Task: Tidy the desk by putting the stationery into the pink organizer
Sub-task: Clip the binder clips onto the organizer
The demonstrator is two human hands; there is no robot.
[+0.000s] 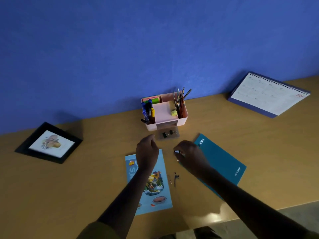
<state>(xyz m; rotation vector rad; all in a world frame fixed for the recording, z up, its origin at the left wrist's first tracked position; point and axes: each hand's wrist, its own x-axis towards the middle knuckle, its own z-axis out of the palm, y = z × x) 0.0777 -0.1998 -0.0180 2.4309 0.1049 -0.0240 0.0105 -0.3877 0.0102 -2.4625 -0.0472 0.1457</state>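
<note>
The pink organizer stands at the back of the desk against the blue wall. It holds pens on its left, pencils on its right, sticky notes behind and a yellow eraser. Its clear drawer is pulled out in front, with two black binder clips inside. My left hand hovers just left of the drawer, fingers loosely curled, nothing visible in it. My right hand pinches a small binder clip in front of the drawer. A few small dark clips lie on the desk between my forearms.
A light-blue illustrated booklet lies under my left forearm. A teal notebook lies under my right arm. A black picture frame lies at the left, a spiral desk calendar at the back right. The desk edge runs along the lower right.
</note>
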